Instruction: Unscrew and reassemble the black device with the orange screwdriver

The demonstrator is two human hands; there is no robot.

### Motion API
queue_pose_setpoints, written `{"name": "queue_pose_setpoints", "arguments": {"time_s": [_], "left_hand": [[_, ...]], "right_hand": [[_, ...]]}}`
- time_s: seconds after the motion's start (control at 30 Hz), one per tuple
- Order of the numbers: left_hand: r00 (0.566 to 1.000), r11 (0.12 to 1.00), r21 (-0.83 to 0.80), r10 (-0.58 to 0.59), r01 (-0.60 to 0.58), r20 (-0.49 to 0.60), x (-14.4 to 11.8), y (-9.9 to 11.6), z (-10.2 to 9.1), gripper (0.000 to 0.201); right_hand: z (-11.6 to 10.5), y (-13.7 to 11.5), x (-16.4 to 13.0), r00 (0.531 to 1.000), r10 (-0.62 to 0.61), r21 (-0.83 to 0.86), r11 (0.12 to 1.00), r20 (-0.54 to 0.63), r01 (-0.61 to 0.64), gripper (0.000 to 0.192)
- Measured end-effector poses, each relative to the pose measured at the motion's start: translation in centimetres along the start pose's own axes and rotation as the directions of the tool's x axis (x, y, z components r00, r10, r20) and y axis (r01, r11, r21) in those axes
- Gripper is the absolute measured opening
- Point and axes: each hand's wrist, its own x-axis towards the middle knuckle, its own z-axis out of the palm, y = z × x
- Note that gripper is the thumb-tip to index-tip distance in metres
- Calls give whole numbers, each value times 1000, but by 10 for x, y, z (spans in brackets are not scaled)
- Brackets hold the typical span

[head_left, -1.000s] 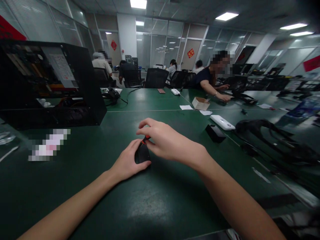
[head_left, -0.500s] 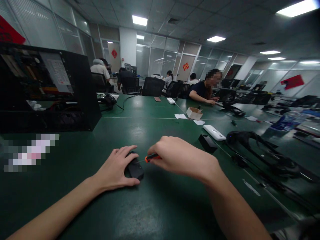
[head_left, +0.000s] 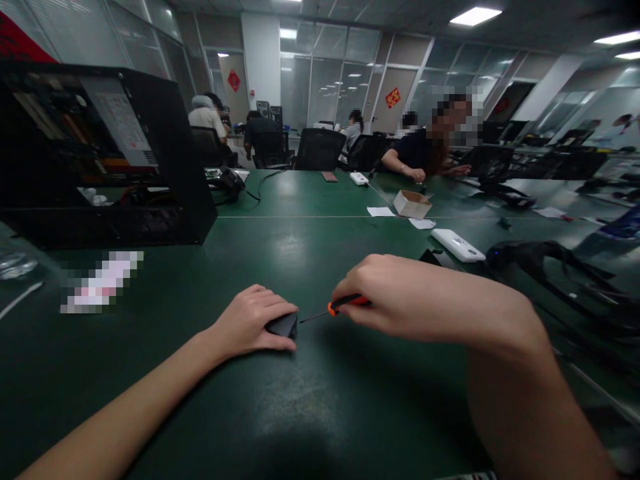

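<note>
We find the left hand point(head_left: 253, 325) closed over a small black device point(head_left: 283, 325) at mid-desk point(head_left: 300, 247), toward the near edge; the right hand point(head_left: 400, 300) grips an orange-handled screwdriver point(head_left: 345, 304), tip at the device's side; we judge prying or unscrewing underway; steady pressure needed next.

Small device point(head_left: 283, 325) on desk point(head_left: 310, 400), near centre, under left hand point(head_left: 253, 325). Screwdriver point(head_left: 334, 308) just right of it, in right hand point(head_left: 400, 300), tip toward device. Open computer case point(head_left: 100, 153) far left, behind. Power bank point(head_left: 458, 245) right, behind; cardboard box point(head_left: 412, 204) farther back. 1 seated person point(head_left: 425, 157) beyond box.
</note>
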Motion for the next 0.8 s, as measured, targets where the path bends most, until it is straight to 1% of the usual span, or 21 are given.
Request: {"name": "queue_pose_setpoints", "arguments": {"time_s": [0.07, 0.1, 0.27, 0.4, 0.57, 0.63, 0.7, 0.77, 0.8], "left_hand": [[1000, 1000, -6, 6, -6, 9, 0, -1, 1, 59], [1000, 1000, -2, 9, -9, 2, -1, -1, 1, 59], [998, 1000, 4, 24, -23, -59, -1, 1, 2, 61], [998, 1000, -1, 11, -11, -67, 1, 3, 3, 57], [997, 1000, -5, 6, -6, -81, 0, 3, 6, 52], [996, 1000, 9, 15, -14, -86, -1, 2, 8, 50], [995, 999, 32, 20, -17, -101, -2, 2, 10, 50], [992, 998, 62, 12, -4, -124, -2, 3, 11, 51], [991, 997, 78, 3, 7, -133, -1, 4, 12, 51]], "right_hand": [[-4, -6, 4, 990, -25, -44, 999, 138, 31, 16], [-5, -8, 6, 982, -28, -62, 997, 187, 40, 19], [-6, -12, 14, 960, -33, -71, 996, 277, 55, 21], [0, -15, 17, 962, -42, -106, 992, 268, 73, 19], [4, -18, 20, 973, -4, -172, 984, 230, 44, 18], [10, -14, 20, 974, 26, -204, 979, 224, 21, 22], [23, -4, 19, 974, 71, -257, 966, 214, -14, 35], [44, 11, 15, 977, 89, -285, 958, 193, -31, 47], [56, 19, 12, 981, 78, -274, 961, 179, -26, 50]]}}
